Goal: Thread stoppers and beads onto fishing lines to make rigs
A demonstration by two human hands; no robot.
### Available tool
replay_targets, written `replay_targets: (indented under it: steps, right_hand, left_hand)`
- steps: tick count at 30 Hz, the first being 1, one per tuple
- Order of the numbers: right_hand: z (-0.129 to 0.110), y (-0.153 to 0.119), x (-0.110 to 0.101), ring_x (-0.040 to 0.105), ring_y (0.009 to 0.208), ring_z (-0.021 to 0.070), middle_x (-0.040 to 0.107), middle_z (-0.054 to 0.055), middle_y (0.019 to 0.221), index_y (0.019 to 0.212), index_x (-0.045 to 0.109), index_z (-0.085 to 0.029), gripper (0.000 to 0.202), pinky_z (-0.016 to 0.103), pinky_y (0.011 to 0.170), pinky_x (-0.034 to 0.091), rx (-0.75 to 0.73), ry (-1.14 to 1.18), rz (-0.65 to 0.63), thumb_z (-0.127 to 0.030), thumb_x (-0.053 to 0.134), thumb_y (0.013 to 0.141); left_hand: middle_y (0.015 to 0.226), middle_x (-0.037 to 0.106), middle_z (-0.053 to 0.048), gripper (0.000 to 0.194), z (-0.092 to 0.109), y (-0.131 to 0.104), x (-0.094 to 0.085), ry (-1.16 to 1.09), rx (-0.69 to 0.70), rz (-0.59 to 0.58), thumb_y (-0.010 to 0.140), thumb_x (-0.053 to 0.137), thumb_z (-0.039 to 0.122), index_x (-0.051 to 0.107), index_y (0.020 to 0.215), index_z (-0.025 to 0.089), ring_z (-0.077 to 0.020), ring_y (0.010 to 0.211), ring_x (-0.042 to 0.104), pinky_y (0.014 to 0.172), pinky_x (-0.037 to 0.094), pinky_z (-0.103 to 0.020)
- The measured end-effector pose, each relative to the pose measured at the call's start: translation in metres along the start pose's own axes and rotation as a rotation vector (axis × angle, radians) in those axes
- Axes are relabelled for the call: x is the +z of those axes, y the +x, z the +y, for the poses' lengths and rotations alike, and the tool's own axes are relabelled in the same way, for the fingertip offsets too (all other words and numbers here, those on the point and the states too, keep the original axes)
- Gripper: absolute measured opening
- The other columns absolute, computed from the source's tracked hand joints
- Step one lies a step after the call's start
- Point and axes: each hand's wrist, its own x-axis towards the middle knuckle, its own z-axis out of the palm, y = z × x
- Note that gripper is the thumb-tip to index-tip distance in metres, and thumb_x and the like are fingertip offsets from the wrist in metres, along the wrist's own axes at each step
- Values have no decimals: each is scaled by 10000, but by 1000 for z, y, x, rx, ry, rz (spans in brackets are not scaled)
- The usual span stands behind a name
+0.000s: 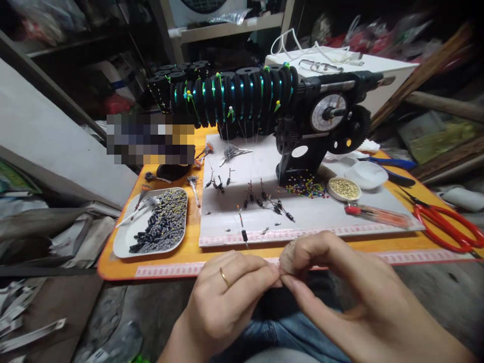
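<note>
My left hand (234, 292), with a ring on one finger, is closed in a pinch at the table's front edge. Its fingertips meet those of my right hand (333, 282), also pinched, with a beige wrap (288, 257) around one fingertip. Whatever lies between the fingertips is too small to make out. Just beyond, a small black cylinder on a thin line (244, 235) rests at the white board's front edge. More such black pieces (260, 202) lie on the board (321, 222). Behind them stands a black winding machine (302, 156) with line-wrapped spools (234, 96).
A white tray (183, 237) of grey and black pieces stands at the left. At the right are a dish of gold beads (344, 189), colourful pins (308, 187), a red cutter (378, 215), red-handled scissors (449, 227) and blue-handled pliers (393, 162).
</note>
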Motion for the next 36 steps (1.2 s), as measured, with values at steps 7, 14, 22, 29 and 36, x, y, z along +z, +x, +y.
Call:
replay_targets:
  steps: [7,14,22,29,36]
  right_hand:
    - [6,4,30,704,794,105,663,-62,840,947,549,-298,312,188,737,615,64,621,285,-42,704,858]
    - [11,-5,25,719,1066,230,774,75,1084,1261,619,-261,338,368,966,596,-362,-170,199,-96,456,1015]
    - [21,3,6,700,782,168,723,15,835,962,607,-227,261,267,734,605,-310,-203,-30,14,583,862]
    - [26,1,9,715,842,188,729,32,882,919,621,-211,221,286,787,610,-356,-325,30,5,592,880]
    - [28,3,15,699,1142,274,767,76,1093,1008,672,-189,222,434,1069,559,-446,-420,-76,-26,537,940]
  left_hand:
    - [737,727,-14,144,11,-6,3,-162,-242,245,868,691,29,712,914,164,-120,637,683,566,571,-194]
    - [749,693,1,162,9,-11,-3,-152,-324,232,857,693,17,708,918,167,-109,645,661,571,542,-194]
    - [753,700,7,185,6,-8,-6,-126,-322,180,854,670,-11,693,905,166,-98,688,668,627,540,-172]
    - [786,676,4,202,1,-7,-8,-118,-396,134,880,630,-1,665,919,195,-112,740,658,665,524,-206]
    - [781,715,-36,181,8,3,-6,86,-256,104,846,634,-52,675,906,115,-88,705,662,663,525,-155]
